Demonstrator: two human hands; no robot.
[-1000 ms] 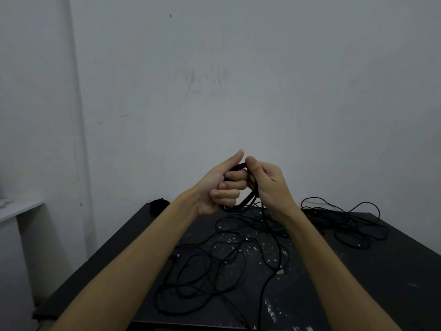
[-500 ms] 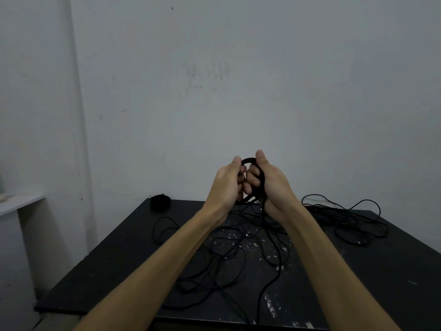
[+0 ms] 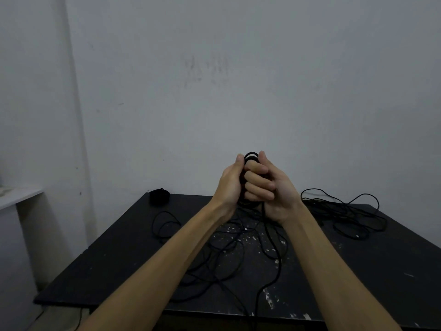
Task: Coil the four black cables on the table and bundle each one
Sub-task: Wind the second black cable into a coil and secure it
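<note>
Both hands are raised above the black table (image 3: 95, 271), pressed close together. My left hand (image 3: 229, 185) grips a small coil of black cable (image 3: 251, 155), whose top loop shows between the two thumbs. My right hand (image 3: 281, 197) lies against the left fingers and holds the strand of the same cable that hangs down from the coil. That strand runs into a loose tangle of black cable (image 3: 238, 254) on the table under my forearms. A second loose black cable (image 3: 346, 216) lies spread at the back right. A tight black bundle (image 3: 159, 196) sits at the back left corner.
A plain grey wall stands right behind the table. A white shelf (image 3: 14, 197) juts in at the left edge. The tabletop has white paint flecks in the middle. A small cable loop (image 3: 164, 223) lies left of my left forearm.
My left hand has turned and drawn in against my right hand. The coil's loop now stands up between the thumbs. The loose cable on the table has shifted slightly.
</note>
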